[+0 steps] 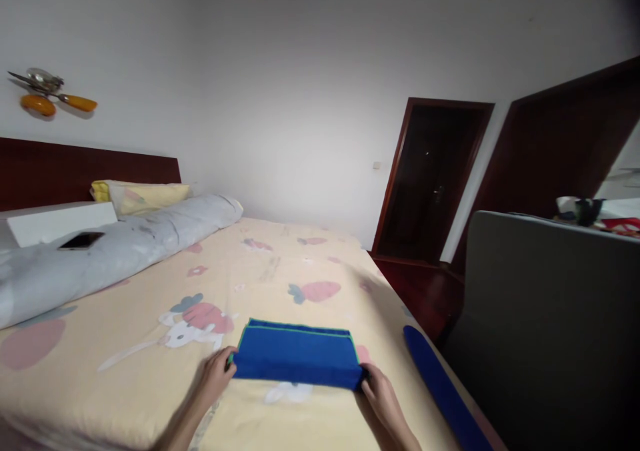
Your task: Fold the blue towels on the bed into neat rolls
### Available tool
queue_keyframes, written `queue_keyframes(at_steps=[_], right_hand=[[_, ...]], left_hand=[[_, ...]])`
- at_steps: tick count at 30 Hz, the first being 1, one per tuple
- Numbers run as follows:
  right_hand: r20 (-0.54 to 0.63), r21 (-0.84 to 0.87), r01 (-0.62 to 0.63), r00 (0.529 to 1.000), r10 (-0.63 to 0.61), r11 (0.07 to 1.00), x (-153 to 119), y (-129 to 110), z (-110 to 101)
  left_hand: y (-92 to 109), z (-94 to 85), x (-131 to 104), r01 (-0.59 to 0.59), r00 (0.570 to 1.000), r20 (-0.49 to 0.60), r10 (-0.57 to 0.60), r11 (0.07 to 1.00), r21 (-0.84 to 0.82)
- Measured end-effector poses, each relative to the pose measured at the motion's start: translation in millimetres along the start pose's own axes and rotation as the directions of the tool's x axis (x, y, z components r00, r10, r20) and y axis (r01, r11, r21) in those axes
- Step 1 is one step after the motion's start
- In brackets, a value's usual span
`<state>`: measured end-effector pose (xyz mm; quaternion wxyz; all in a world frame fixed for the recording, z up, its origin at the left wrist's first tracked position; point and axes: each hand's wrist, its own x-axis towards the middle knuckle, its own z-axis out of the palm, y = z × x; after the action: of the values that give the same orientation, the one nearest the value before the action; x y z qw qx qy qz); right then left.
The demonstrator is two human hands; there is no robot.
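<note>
A blue cloth [300, 354] with green edging lies folded into a wide rectangle on the bed's patterned yellow sheet [280, 271]. My left hand [217, 372] is closed on its near left corner, and a bit of green edging shows at the fingertips. At the near right corner, my right hand [379, 391] pinches the same cloth between thumb and fingers. The cloth's near edge runs straight between both hands. To the right, a long dark blue strip [443, 391] with a rounded far end lies along the bed's edge.
A rolled grey quilt [165, 227] crosses the bed's left side, bearing a phone [83, 240] and a white box [63, 223]. Behind it is a yellow pillow [150, 197]. A dark grey panel [540, 317] stands close beside the bed on the right.
</note>
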<state>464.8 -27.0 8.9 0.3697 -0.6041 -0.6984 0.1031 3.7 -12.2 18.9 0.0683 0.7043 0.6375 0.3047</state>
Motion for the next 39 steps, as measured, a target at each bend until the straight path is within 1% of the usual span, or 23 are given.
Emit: queue_keyframes(at_steps=[2,3,4,5,6,7,8,9,10,11,12,13,14,16,17,19,24,29,32,35,37,39], right_hand=[[-0.046,-0.108,-0.024,0.999,0.019,0.994,5.8,2.4,3.7],[-0.086,-0.184,-0.047,0.996,0.031,0.982,7.3,1.4,6.2],[-0.135,-0.258,-0.068,0.99,0.034,0.964,7.7,-1.7,9.7],[-0.183,-0.319,-0.077,0.983,0.018,0.945,7.3,-7.0,14.6],[-0.22,-0.359,-0.065,0.975,-0.016,0.931,6.2,-14.7,21.2],[-0.231,-0.376,-0.024,0.971,-0.069,0.926,4.5,-24.5,29.7],[-0.211,-0.372,0.048,0.968,-0.135,0.927,2.3,-36.0,39.7],[-0.161,-0.348,0.138,0.965,-0.205,0.927,0.0,-48.6,50.8],[-0.09,-0.312,0.227,0.96,-0.266,0.923,-2.4,-61.5,62.5],[-0.009,-0.27,0.3,0.95,-0.314,0.915,-4.7,-73.8,74.0],[0.069,-0.23,0.35,0.937,-0.344,0.908,-6.6,-84.7,84.5],[0.138,-0.2,0.378,0.924,-0.356,0.904,-8.2,-93.5,93.3],[0.193,-0.182,0.387,0.916,-0.353,0.904,-9.3,-99.8,100.1],[0.257,-0.177,0.38,0.908,-0.33,0.908,-10.5,-104.3,106.5],[0.266,-0.186,0.37,0.911,-0.316,0.91,-10.6,-103.1,106.3],[0.257,-0.213,0.344,0.923,-0.287,0.914,-10.7,-95.8,100.2],[0.231,-0.279,0.256,0.953,-0.194,0.925,-10.7,-67.9,69.6],[0.196,-0.324,0.212,0.969,-0.154,0.922,-11.3,-32.3,42.9],[0.156,-0.331,0.225,0.971,-0.181,0.917,-12.2,-6.8,34.6],[0.099,-0.299,0.299,0.954,-0.282,0.906,-11.5,12.5,28.7],[0.083,-0.283,0.333,0.943,-0.323,0.9,-9.1,16.2,23.5],[0.092,-0.289,0.319,0.948,-0.306,0.902,-5.3,11.5,17.0]], left_hand=[[3.0,4.9,5.6,0.104,0.994,-0.029,-0.101,0.989,0.11],[5.3,7.9,6.7,0.133,0.99,-0.061,-0.124,0.977,0.168],[8.6,11.7,6.6,0.143,0.987,-0.098,-0.124,0.965,0.22],[13.5,16.4,5.4,0.128,0.987,-0.13,-0.097,0.956,0.264],[20.6,22.3,3.2,0.09,0.987,-0.153,-0.045,0.95,0.299],[30.1,29.5,0.0,0.022,0.987,-0.156,0.031,0.945,0.327],[42.1,38.1,-4.0,-0.068,0.983,-0.138,0.123,0.935,0.347],[56.1,47.7,-8.6,-0.17,0.97,-0.105,0.22,0.918,0.358],[71.2,58.0,-13.4,-0.283,0.945,-0.055,0.322,0.89,0.358],[86.3,68.4,-18.1,-0.363,0.92,-0.011,0.392,0.862,0.353],[100.2,78.2,-22.3,-0.42,0.899,0.033,0.436,0.839,0.345],[111.7,86.7,-25.7,-0.454,0.886,0.076,0.457,0.825,0.335],[119.9,93.5,-28.2,-0.466,0.883,0.112,0.456,0.822,0.327],[125.6,100.1,-30.4,-0.459,0.888,0.168,0.428,0.832,0.31],[123.5,99.7,-30.3,-0.447,0.894,0.184,0.409,0.841,0.304],[112.2,92.7,-28.7,-0.422,0.904,0.206,0.375,0.857,0.294],[71.2,58.3,-23.9,-0.369,0.921,0.244,0.305,0.883,0.291],[34.2,28.8,-19.5,-0.376,0.907,0.287,0.307,0.898,0.229],[15.2,16.6,-14.4,-0.4,0.894,0.288,0.345,0.902,0.163],[-1.1,9.2,-7.7,-0.412,0.885,0.273,0.376,0.907,0.085],[-9.3,7.3,-3.4,-0.412,0.893,0.219,0.394,0.91,0.043],[-14.2,7.6,0.2,-0.414,0.902,0.148,0.406,0.91,0.021]])
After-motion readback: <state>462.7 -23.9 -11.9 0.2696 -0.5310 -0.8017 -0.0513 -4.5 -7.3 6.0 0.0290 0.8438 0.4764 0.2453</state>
